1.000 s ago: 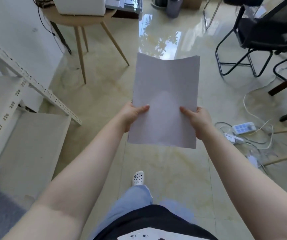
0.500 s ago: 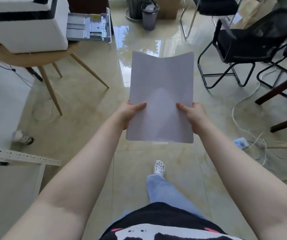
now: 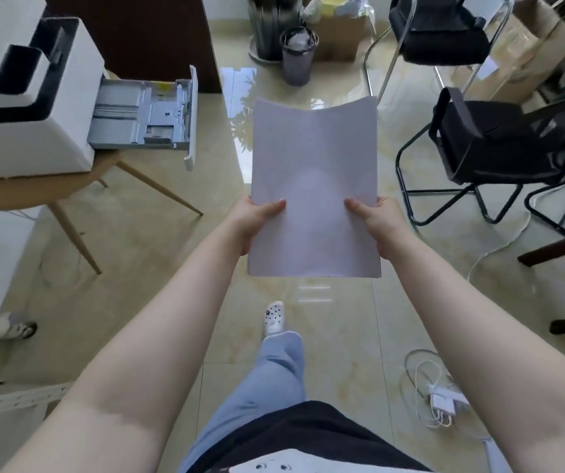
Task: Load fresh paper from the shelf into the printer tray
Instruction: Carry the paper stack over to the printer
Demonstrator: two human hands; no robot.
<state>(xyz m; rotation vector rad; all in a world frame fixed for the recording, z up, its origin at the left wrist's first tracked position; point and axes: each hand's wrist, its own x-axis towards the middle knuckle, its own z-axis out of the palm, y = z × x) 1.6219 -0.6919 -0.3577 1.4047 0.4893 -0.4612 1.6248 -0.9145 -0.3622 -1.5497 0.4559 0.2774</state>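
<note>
Paper is already in hand: a thin sheaf of plain white office sheets (image 3: 313,186) is held out in front of the body, over the glossy beige tiled floor (image 3: 158,254). The left hand (image 3: 252,221) pinches the sheaf's left edge near the bottom, thumb on top and fingers underneath, and the right hand (image 3: 381,223) does the same on the right edge. The far end of the sheets bows down in the middle.

By the look of it, the fetching part of the job is done and the loading part has not begun. The boxy white printer with a black band (image 3: 32,107) sits on a round pale wooden table (image 3: 18,196) up and to the left, well apart from the paper. Its grey plastic tray (image 3: 144,114) is pulled out to the right; its guides show and no fresh stack seems to lie in it. What is left, as I judge it: bring the sheaf over to the tray, square it, lay it flat between the guides and push the tray home. One foot in a white perforated clog (image 3: 274,317) is forward on the tiles.
</note>
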